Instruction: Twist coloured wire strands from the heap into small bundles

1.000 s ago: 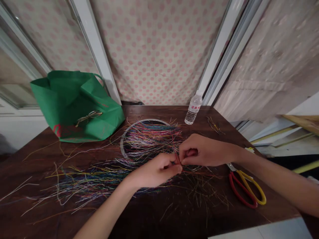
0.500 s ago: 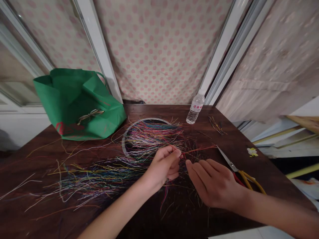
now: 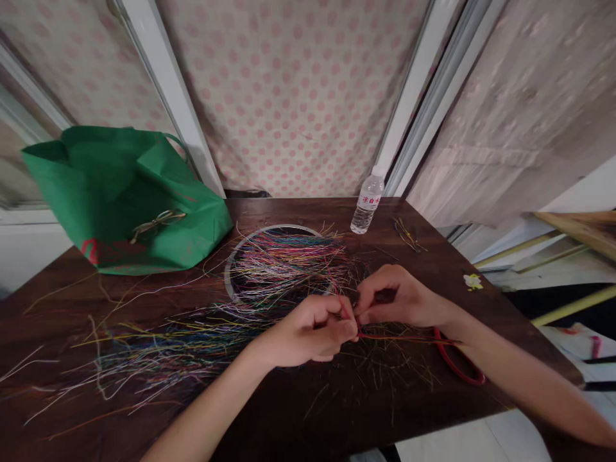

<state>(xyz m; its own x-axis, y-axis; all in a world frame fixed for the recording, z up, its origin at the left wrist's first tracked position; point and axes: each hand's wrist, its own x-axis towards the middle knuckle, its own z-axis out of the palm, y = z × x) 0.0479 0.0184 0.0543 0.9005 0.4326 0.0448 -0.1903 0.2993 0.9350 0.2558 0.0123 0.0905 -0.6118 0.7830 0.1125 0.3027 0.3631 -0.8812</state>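
Observation:
My left hand [image 3: 320, 330] is closed in a pinch on thin red wires [image 3: 399, 337], whose ends trail to the right. My right hand [image 3: 397, 296] pinches at the same spot, thumb and forefinger meeting beside the left fingertips; the exact point of its grip is partly hidden. Just behind the hands, a heap of multicoloured wires [image 3: 289, 260] lies over a round grey-rimmed tray [image 3: 228, 276]. A second long bundle of coloured wires [image 3: 183, 350] stretches left beneath my left forearm. Scissors [image 3: 462, 366] lie under my right forearm, with only a red handle loop showing.
A green bag [image 3: 144, 186] with eyeglasses [image 3: 156, 222] on it stands at the back left. A water bottle [image 3: 368, 202] is at the back, with a few loose wires [image 3: 409, 234] to its right. Wire scraps [image 3: 385, 369] litter the dark table [image 3: 269, 423].
My right hand has moved up and in to meet the left fingertips, and its forearm now covers most of the scissors. The left hand has come slightly lower. The view has shifted a little right.

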